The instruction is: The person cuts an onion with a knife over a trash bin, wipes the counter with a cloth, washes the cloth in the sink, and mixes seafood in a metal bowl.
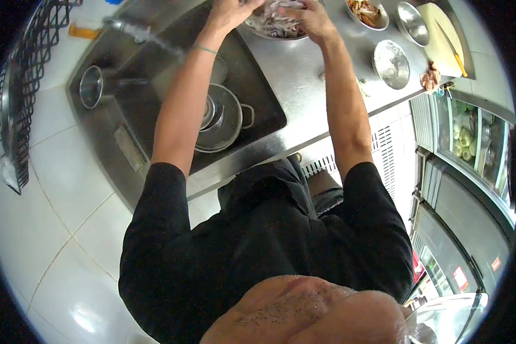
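Note:
At the top edge of the head view, a wide metal bowl point(276, 38) stands on the steel counter. It is heaped with pale, pinkish-grey strips of raw food point(272, 22) whose kind I cannot make out. My left hand point(230, 12) is at the bowl's left side, thumb and fingers apart, partly cut off by the frame. From the right, my right hand point(314, 22) reaches over the bowl, its fingers spread and touching the food. Neither hand visibly grips anything.
Left of the bowl is a sink point(269, 103) with water running from a tap point(113, 23) and metal pots point(226, 129) inside. Bowls of cooked-looking pieces point(366, 14) and white powder point(391, 64), an empty bowl point(413, 24) and a knife point(450, 46) on a cutting board point(438, 23) stand right.

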